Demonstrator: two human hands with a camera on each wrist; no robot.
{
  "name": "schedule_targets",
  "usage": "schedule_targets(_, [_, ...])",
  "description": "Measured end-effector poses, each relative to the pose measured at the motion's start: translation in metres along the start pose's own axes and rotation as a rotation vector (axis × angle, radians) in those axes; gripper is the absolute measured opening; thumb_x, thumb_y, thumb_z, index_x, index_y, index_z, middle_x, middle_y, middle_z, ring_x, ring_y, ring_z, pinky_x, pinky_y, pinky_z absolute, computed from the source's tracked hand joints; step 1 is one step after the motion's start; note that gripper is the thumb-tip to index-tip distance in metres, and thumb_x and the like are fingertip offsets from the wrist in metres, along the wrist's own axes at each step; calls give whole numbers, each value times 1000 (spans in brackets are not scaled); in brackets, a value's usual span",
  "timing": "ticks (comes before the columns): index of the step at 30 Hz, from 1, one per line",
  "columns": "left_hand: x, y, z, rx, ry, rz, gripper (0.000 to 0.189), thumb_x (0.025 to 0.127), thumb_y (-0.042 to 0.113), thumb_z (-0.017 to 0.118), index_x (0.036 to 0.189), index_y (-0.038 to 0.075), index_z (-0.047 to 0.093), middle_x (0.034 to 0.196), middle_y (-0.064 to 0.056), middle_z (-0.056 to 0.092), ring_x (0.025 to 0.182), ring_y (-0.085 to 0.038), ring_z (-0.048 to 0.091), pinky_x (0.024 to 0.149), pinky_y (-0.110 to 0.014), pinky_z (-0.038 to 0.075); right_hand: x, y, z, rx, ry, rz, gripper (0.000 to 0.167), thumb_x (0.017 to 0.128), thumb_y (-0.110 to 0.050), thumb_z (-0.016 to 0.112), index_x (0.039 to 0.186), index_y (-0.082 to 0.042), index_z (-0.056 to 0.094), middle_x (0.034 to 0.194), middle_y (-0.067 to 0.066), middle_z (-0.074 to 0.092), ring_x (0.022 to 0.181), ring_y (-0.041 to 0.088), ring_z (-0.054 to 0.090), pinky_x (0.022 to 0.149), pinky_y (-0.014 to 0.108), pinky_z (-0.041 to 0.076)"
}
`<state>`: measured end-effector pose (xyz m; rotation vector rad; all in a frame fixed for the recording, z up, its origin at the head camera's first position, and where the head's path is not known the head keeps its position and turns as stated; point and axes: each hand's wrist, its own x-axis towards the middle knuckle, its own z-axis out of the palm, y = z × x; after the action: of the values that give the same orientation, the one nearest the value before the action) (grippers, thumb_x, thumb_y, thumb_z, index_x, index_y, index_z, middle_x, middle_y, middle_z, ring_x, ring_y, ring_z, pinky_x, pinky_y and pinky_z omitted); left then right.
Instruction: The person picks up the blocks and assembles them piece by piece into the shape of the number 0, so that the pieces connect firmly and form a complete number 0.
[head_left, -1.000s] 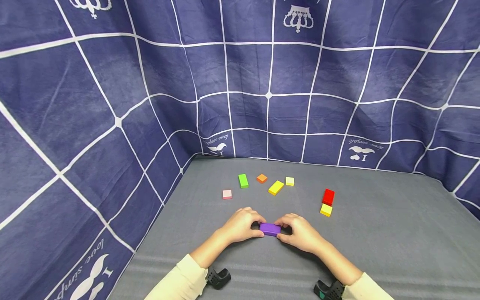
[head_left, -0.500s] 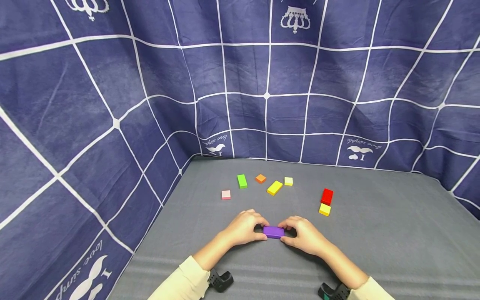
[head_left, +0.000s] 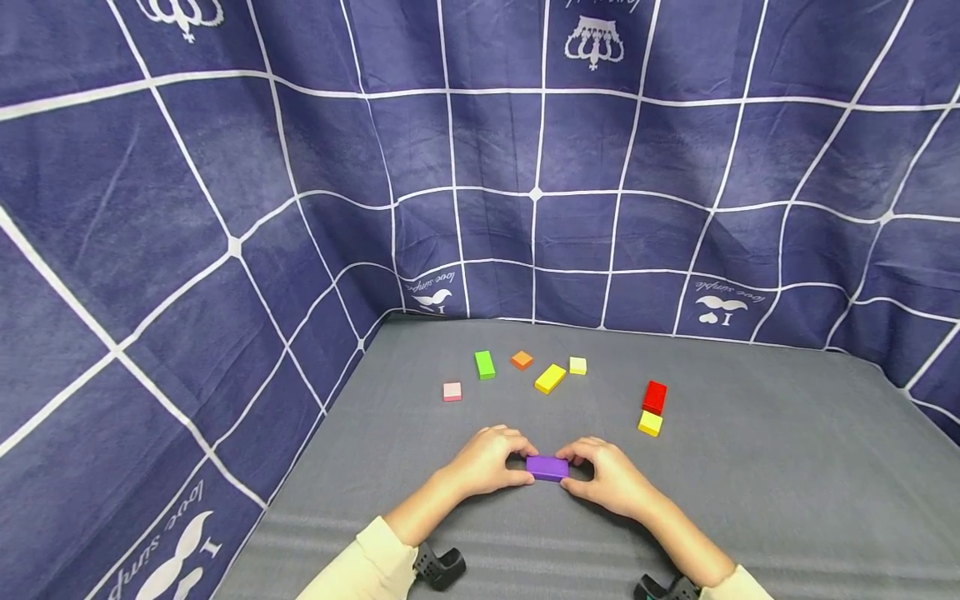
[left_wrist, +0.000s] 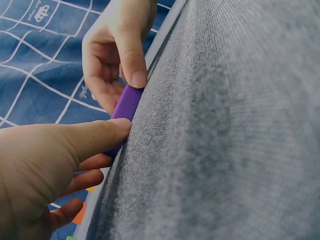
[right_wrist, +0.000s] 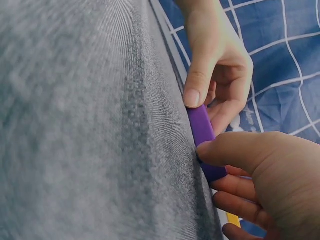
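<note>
Purple block, head view: the purple block (head_left: 547, 468) lies level between the two hands, nearer the surface's left edge than its right; whether it touches the grey surface (head_left: 780, 467) cannot be told.
Left hand, head view: the left hand (head_left: 486, 462) pinches the block's left end, thumb on the near side, fingers on the far side.
Right hand, head view: the right hand (head_left: 606, 477) pinches the opposite end in the same way.
Far-edge blocks, head view: a green block (head_left: 485, 365), an orange block (head_left: 522, 360), an oblong yellow block (head_left: 551, 378) and a pale yellow block (head_left: 577, 366) lie toward the surface's far edge, the green one nearest the far left corner.
Pink block, head view: the pink block (head_left: 452, 392) sits nearer the left edge, a little closer to the hands.
Red pair, head view: a red block (head_left: 655, 397) has a small yellow block (head_left: 650, 424) at its near end, both closer to the right edge than the others.
Curtain, head view: a blue curtain (head_left: 495, 142) with white lines rises along the far and left edges.
Thumbs, left wrist view: both thumbs press the purple face, with some purple showing between them.
Fingers, right wrist view: the right index finger is mostly hidden behind the block; other right fingers spread below it.
</note>
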<state>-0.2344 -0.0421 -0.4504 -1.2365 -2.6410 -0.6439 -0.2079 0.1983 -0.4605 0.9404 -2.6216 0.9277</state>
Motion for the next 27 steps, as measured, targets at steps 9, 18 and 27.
schedule_targets(9, [0, -2, 2, -13, 20, 17, 27, 76, 29, 83, 99, 18, 74, 87, 9, 66, 80, -5, 55, 75, -23, 42, -1, 2, 0, 13, 8, -15, 28, 75, -12, 82, 100, -15, 70, 91, -12, 62, 81, 9, 54, 72, 29, 47])
schedule_targets(18, [-2, -3, 3, -28, 9, 10, 27, 77, 29, 83, 100, 18, 74, 87, 9, 66, 80, -5, 55, 76, -24, 43, -2, 3, 2, 25, 3, -11, 29, 75, -13, 82, 101, -16, 70, 92, -11, 63, 83, 10, 55, 73, 29, 48])
schedule_targets(27, [-2, 1, 1, 8, 10, -29, 28, 76, 31, 83, 100, 20, 75, 86, 13, 66, 85, -3, 57, 78, -26, 43, -3, 11, -18, 79, -17, 19, 34, 75, -16, 83, 105, -8, 70, 96, -3, 67, 85, 14, 59, 76, 31, 50])
